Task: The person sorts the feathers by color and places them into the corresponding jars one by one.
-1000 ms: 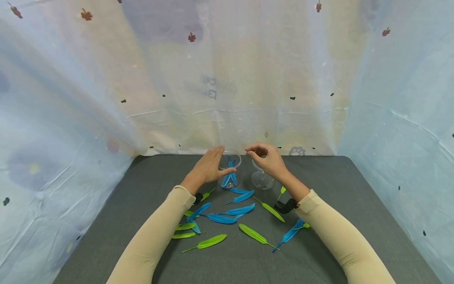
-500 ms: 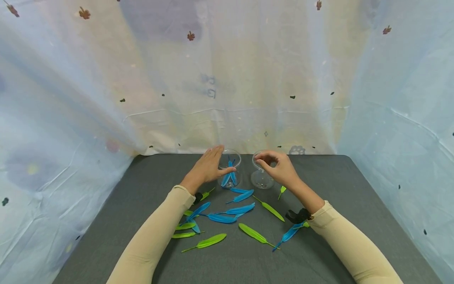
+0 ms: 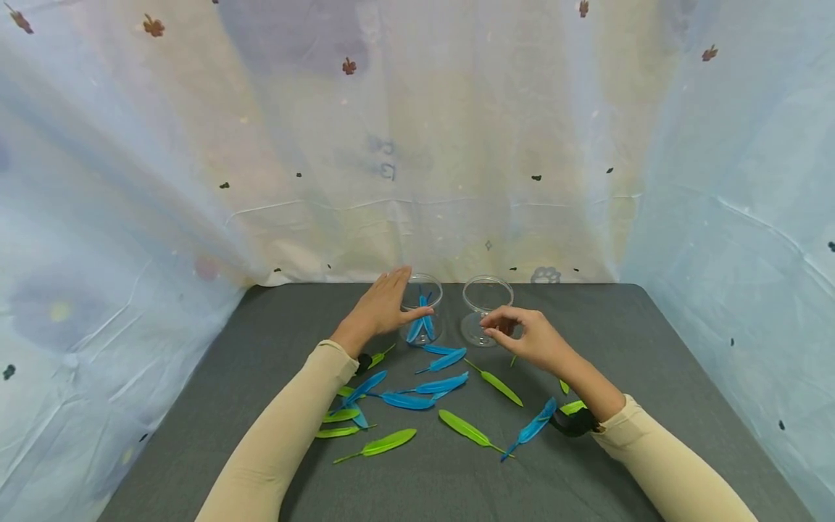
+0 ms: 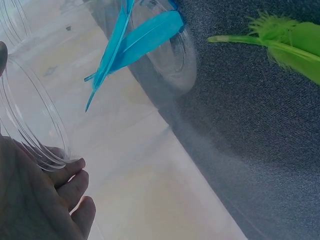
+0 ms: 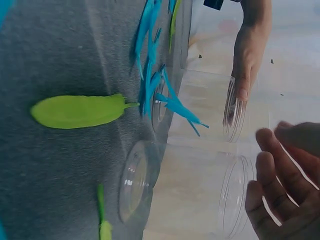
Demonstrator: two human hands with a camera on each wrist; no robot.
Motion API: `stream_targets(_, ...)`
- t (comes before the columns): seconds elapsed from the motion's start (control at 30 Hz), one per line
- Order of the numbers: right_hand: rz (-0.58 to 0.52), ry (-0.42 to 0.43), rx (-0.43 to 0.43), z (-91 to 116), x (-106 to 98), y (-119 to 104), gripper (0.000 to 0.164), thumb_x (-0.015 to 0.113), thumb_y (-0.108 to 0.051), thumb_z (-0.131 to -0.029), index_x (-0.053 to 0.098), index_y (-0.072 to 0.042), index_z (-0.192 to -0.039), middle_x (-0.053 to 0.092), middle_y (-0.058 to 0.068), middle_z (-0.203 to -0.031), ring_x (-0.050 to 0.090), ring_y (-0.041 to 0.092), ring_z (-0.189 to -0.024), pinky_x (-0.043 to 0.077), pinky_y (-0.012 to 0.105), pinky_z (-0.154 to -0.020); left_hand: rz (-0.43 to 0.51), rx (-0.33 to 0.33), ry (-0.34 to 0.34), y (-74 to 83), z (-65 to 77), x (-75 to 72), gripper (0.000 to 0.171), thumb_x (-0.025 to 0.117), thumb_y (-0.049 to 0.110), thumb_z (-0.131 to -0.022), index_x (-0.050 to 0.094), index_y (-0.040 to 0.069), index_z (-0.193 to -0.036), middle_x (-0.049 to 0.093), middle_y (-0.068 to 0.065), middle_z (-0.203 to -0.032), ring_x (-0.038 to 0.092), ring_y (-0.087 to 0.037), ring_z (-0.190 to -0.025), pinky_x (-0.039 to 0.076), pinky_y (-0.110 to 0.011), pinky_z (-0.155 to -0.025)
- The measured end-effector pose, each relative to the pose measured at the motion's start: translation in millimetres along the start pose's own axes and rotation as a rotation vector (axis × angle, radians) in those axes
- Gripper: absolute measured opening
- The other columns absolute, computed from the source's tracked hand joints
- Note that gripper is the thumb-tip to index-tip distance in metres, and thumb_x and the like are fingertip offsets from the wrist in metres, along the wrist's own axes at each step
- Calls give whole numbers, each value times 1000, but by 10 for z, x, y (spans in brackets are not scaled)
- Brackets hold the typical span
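Two clear plastic jars stand side by side at the back of the table. My left hand (image 3: 377,308) holds the left jar (image 3: 438,293) at its rim, thumb across the near side and fingers along the outer side. Inside that jar two blue feathers (image 4: 150,39) lean crossed, quills up. My right hand (image 3: 531,337) hovers just in front of the right jar (image 5: 190,190), fingers loosely bent, with nothing between thumb and fingertips. No feather shows in the right jar. In the right wrist view the fingers (image 5: 272,167) appear beside its mouth.
Several blue feathers (image 3: 407,402) and green feathers (image 3: 464,429) lie scattered on the dark grey cloth (image 3: 430,486) nearer me. One blue feather (image 3: 536,428) lies close to the right wrist's black band (image 3: 574,423). A patterned curtain (image 3: 443,145) hangs behind the table.
My right hand has moved from over the right jar's mouth toward me and to the right, uncovering the rim. The left hand has stayed on its jar.
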State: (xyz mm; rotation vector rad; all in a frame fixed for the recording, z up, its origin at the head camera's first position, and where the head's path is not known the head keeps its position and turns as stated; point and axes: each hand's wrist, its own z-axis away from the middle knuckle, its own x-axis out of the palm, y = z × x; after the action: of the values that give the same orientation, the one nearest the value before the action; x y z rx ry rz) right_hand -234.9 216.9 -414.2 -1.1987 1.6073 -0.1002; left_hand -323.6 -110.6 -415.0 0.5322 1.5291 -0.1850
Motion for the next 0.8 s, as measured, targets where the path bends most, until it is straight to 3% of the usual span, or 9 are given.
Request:
stream_targets(0.2,-25,-113,27,138,4,36,13,78,-11,-101,80,-18,-112,73,-8,-94,59,7,-74,54,27,-64,-9,3,4,-5,-7,6,113,49,81,-100,6,8,-174,11,-13,-180,13,-32,-166,4,-44,-137)
stream_targets(0.4,-20,-149,-9,265,28,75,14,78,-11,-101,79,-20,-112,76,-4,-100,59,5,-75,55,29,-65,-8,8,10,10,4,1,113,51,79,-100,7,6,-173,13,-16,-180,15,-33,-166,5,-46,-137)
stream_targets(0.53,-26,-185,-21,345,49,77,11,77,-11,-102,79,-14,-112,76,-2,-100,59,3,-76,55,29,-65,-6,10,15,14,8,1,113,52,79,-100,8,6,-173,13,-16,-180,15,-33,-166,6,-46,-137)
stream_targets(0.8,-51,-345,-7,509,76,62,9,78,-13,-101,76,-11,-110,71,-7,-98,57,4,-76,54,26,-64,6,8,7,24,21,-17,112,50,79,-100,8,6,-173,12,-15,-180,13,-33,-166,5,-46,-137)
